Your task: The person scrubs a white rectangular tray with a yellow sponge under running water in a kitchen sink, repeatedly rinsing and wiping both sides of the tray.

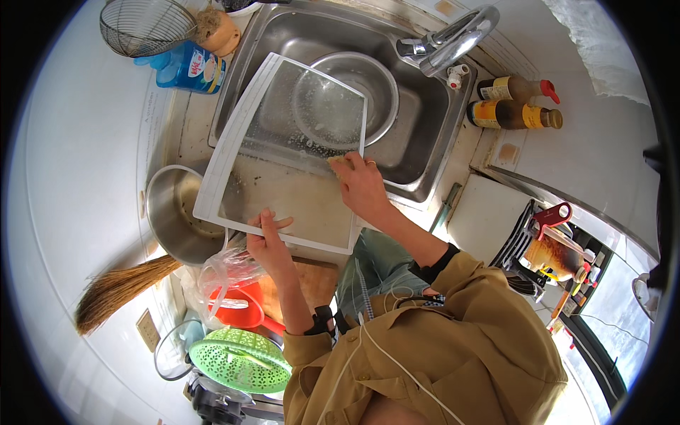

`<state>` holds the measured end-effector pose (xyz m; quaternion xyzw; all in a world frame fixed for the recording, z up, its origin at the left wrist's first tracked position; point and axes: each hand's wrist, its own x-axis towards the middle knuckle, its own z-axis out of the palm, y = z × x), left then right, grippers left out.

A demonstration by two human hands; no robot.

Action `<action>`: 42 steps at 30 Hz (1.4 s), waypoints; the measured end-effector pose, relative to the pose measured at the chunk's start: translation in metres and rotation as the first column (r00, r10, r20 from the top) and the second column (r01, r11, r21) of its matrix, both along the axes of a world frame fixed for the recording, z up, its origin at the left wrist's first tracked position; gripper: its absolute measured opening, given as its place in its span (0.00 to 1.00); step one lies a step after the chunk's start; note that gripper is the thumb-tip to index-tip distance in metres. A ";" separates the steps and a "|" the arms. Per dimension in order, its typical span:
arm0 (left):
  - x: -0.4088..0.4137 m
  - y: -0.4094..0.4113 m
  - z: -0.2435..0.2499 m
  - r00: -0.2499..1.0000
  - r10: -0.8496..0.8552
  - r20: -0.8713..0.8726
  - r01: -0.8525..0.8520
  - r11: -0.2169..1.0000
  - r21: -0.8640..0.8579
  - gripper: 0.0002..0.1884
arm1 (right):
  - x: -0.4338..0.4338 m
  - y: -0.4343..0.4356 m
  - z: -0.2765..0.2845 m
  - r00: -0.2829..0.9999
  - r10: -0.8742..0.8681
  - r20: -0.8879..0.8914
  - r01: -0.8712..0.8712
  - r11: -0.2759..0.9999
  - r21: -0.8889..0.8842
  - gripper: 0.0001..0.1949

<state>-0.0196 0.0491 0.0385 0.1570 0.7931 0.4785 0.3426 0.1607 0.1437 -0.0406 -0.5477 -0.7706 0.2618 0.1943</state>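
A clear glass shelf panel [297, 196] with a white plastic frame is tilted over the front of the stainless steel sink [419, 159]. My left hand [270, 243] grips its near edge, thumb on top and fingers showing through the glass. In my right hand [362, 183] is a yellowish sponge [340, 167], pressed against the panel near its right edge. Suds and drops dot the upper half of the glass. Through it shows part of a round metal basin [390, 106] that sits in the sink.
A chrome faucet [459, 40] rises behind the sink, with two sauce bottles [512, 114] to its right. Blue detergent bottles [186, 66] and a wire strainer [149, 26] stand left. A steel pot [183, 212], straw broom [125, 292], red dipper [241, 305] and green colander [239, 361] crowd the left side.
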 end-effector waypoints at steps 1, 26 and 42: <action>-0.001 0.000 0.000 1.000 0.000 0.011 0.000 1.000 -0.018 0.17 | -0.001 -0.002 0.002 1.000 0.009 -0.009 -0.008 1.000 0.015 0.19; -0.011 0.002 0.002 0.994 -0.099 0.053 0.099 0.995 0.017 0.16 | 0.028 0.140 -0.153 0.910 -0.063 0.410 0.072 0.997 -0.007 0.05; 0.046 -0.019 0.011 0.867 -0.033 0.497 -0.053 0.986 0.159 0.18 | 0.022 0.141 -0.172 0.891 -0.131 0.435 0.153 0.988 -0.017 0.19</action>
